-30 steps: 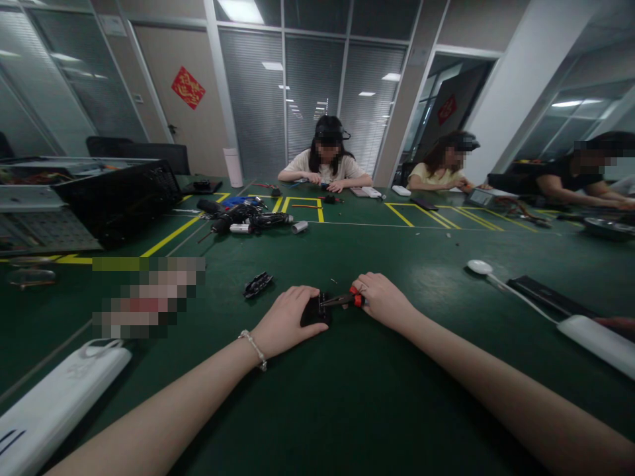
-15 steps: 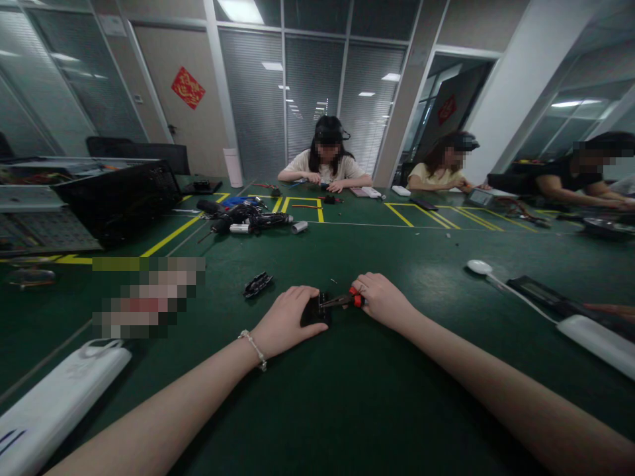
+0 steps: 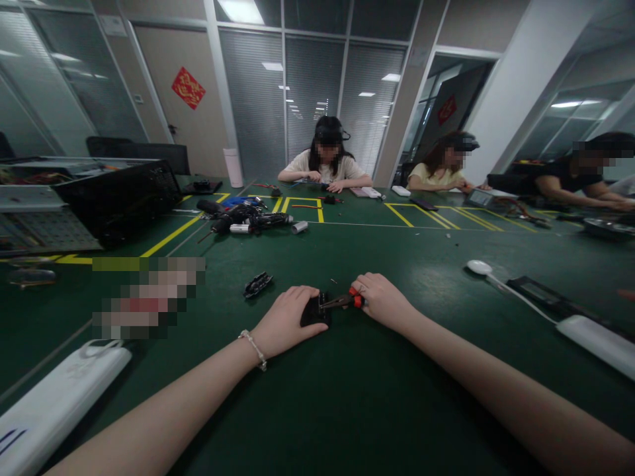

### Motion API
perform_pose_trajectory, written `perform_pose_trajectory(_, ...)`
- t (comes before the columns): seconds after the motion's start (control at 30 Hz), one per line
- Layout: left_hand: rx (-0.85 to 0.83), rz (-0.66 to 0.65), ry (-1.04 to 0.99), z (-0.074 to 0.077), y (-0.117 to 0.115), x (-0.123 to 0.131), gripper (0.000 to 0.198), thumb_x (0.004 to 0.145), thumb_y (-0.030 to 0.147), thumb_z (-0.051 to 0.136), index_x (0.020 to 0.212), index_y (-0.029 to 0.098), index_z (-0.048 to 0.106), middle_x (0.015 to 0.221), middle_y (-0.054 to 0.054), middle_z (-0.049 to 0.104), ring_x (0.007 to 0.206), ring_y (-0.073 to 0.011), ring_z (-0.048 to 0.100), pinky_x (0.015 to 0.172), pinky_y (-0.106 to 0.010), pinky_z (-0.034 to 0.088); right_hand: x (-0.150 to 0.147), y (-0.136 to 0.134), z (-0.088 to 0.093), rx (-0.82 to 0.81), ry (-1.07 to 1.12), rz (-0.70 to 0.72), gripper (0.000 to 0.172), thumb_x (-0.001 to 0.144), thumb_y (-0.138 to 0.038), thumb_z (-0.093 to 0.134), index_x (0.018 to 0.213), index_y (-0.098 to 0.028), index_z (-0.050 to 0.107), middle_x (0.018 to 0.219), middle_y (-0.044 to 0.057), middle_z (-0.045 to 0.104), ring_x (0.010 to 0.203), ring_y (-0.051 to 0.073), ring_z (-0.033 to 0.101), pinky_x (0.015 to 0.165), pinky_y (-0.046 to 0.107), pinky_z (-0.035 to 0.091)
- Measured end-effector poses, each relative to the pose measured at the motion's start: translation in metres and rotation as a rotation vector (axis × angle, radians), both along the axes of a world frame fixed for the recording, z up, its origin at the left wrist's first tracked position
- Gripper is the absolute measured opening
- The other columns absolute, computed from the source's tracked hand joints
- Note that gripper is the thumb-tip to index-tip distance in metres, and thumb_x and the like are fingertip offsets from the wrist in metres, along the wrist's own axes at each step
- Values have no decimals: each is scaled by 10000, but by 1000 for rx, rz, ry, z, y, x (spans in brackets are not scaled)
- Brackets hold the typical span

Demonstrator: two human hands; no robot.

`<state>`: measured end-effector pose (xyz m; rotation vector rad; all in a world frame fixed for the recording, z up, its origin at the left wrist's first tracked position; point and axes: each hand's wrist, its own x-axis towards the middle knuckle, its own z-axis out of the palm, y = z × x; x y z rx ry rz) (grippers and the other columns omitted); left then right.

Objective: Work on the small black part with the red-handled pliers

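Note:
On the green table, my left hand (image 3: 284,322) grips a small flat black part (image 3: 316,313) between thumb and fingers, holding it against the surface. My right hand (image 3: 381,301) is closed around the red handles of needle-nose pliers (image 3: 342,301). The dark jaws point left, and their tips touch the upper face of the black part; what they pinch there is too small to make out. A small dark, ridged piece (image 3: 258,285) lies beyond my left hand. A tiny sliver (image 3: 334,281) rests just past the pliers.
White power banks lie at left (image 3: 64,390) and right (image 3: 598,344), the right one with a cable. Beyond are a heap of black tools and parts (image 3: 243,218), a computer case (image 3: 119,205) and a pink bottle (image 3: 232,167). Several people sit around the table.
My hands, the black part and the pliers stay in nearly the same place. At the far right edge, a hand by the long black part has drawn back mostly out of view.

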<state>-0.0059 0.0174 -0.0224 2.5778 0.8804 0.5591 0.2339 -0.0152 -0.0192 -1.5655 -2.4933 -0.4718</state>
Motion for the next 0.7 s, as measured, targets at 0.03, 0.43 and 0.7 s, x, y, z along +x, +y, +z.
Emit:
perform_pose_trajectory(0.03,0,0,2,0,0,0,529,715,496,560,1144,221,421,1141,-60,489,1043,-246,451,864,-389,371,0,0,0,0,0,-4,216,652,-123,534,867,-142,525,836,60,533,751,172,451,694,287,343)
perform_pose_trajectory(0.43,34,-1,-2,-4,2,1,532,710,482,576,1143,222,412,1127,-50,488,1039,-234,445,877,-373,362,1,2,-3,0,9,-2,221,635,-109,529,854,-140,517,827,57,526,749,171,438,689,283,336)
perform_pose_trajectory(0.7,26,-4,-2,-2,1,0,532,713,493,567,1145,223,412,1134,-56,489,1040,-241,449,875,-383,363,1,1,-3,9,2,-9,217,633,-109,530,847,-140,516,814,60,522,740,172,439,677,284,331)
